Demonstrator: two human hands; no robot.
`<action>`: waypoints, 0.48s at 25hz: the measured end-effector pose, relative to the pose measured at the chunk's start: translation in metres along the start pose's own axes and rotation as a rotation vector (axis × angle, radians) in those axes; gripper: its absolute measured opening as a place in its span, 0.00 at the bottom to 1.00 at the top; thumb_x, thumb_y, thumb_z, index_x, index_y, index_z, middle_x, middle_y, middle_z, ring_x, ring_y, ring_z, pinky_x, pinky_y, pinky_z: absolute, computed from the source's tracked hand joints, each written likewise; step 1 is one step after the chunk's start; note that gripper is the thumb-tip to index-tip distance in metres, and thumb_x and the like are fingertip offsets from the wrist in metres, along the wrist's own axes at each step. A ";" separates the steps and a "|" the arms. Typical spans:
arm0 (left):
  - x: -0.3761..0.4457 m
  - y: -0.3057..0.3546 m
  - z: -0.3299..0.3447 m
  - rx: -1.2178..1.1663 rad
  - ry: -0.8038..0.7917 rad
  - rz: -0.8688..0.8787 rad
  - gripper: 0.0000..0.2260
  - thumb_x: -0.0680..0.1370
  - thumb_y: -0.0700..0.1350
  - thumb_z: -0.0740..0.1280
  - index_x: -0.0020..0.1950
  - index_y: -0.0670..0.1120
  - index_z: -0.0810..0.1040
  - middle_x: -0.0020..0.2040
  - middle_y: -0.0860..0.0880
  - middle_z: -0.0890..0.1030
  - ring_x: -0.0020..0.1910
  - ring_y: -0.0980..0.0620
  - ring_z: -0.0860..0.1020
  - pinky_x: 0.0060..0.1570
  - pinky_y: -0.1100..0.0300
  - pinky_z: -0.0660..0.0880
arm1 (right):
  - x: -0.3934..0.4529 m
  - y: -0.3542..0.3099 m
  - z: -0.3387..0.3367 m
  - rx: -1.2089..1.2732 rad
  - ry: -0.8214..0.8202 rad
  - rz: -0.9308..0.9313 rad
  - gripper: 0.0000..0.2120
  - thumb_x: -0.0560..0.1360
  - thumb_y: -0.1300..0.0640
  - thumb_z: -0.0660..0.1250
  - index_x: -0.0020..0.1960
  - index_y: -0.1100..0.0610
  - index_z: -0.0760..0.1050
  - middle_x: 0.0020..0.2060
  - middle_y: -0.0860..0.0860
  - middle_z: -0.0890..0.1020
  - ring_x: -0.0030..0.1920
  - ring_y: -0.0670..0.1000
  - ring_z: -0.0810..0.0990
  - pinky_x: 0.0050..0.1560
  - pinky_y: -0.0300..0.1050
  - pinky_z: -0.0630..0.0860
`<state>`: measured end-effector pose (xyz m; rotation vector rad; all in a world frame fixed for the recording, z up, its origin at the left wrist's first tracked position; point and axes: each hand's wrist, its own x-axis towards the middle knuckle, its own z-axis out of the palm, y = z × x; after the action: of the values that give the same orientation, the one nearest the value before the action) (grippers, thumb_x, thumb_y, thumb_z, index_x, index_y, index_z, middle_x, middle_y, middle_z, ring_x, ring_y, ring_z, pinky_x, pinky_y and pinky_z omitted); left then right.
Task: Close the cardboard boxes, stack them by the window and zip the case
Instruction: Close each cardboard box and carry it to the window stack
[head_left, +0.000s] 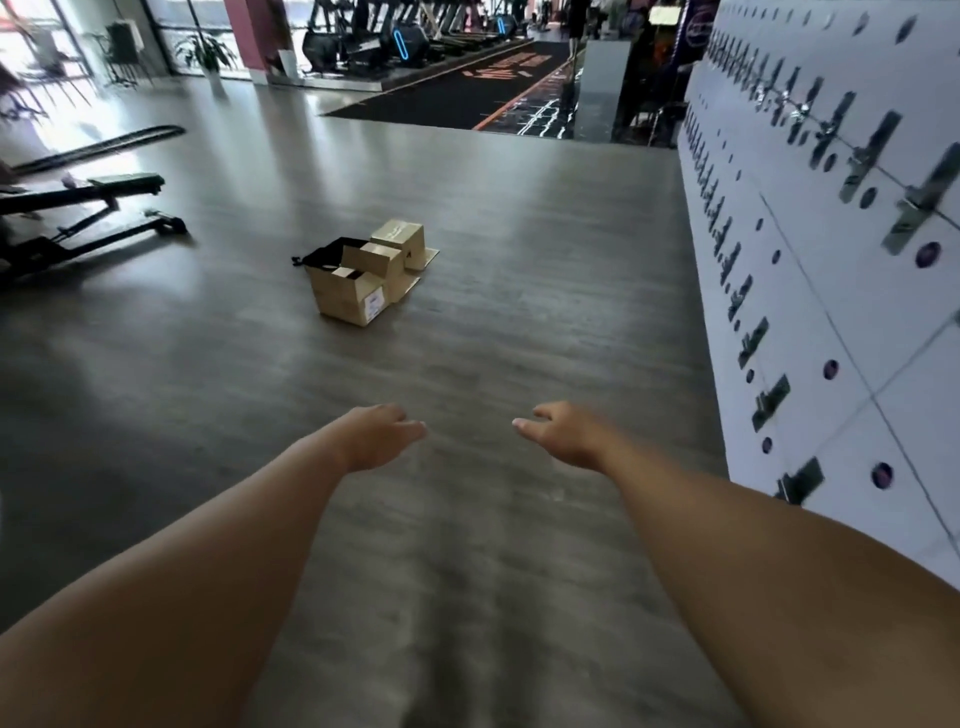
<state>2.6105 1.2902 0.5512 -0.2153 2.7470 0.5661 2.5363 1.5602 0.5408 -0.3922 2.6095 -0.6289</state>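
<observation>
my left hand (376, 435) and right hand (563, 434) stretched forward, fingers loose, grasping nothing. brown cardboard boxes (363, 275) with flaps open on grey wood floor (519, 312) well ahead, black fabric case (326, 254) touching behind them.

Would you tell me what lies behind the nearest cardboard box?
A black case shows behind the nearest cardboard box; the box hides most of it, so its zip state is unseen.

Three cardboard boxes (358, 283) on the floor, one black case (324, 254), one weight bench (78, 213) far left, two hands (376, 436).
</observation>
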 end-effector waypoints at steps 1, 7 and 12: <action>0.026 -0.005 -0.010 0.020 0.008 -0.001 0.20 0.82 0.58 0.58 0.62 0.46 0.77 0.63 0.43 0.77 0.65 0.41 0.74 0.62 0.53 0.69 | 0.029 -0.002 -0.007 -0.001 -0.011 -0.006 0.38 0.78 0.33 0.61 0.78 0.56 0.65 0.76 0.54 0.68 0.75 0.55 0.67 0.72 0.47 0.64; 0.191 -0.033 -0.071 -0.103 -0.006 -0.078 0.24 0.82 0.58 0.59 0.69 0.41 0.73 0.68 0.41 0.75 0.67 0.41 0.72 0.66 0.50 0.68 | 0.201 -0.033 -0.058 -0.016 -0.018 -0.003 0.38 0.78 0.32 0.61 0.78 0.56 0.65 0.76 0.54 0.68 0.75 0.56 0.67 0.73 0.48 0.64; 0.314 -0.045 -0.131 -0.052 -0.029 -0.027 0.22 0.81 0.60 0.58 0.66 0.46 0.76 0.65 0.44 0.76 0.64 0.43 0.73 0.65 0.50 0.70 | 0.321 -0.057 -0.105 0.030 -0.002 0.014 0.38 0.77 0.32 0.62 0.78 0.56 0.65 0.77 0.54 0.67 0.75 0.55 0.67 0.73 0.49 0.64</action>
<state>2.2891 1.1706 0.5403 -0.2542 2.6992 0.6284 2.2182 1.4337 0.5459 -0.3653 2.5954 -0.6620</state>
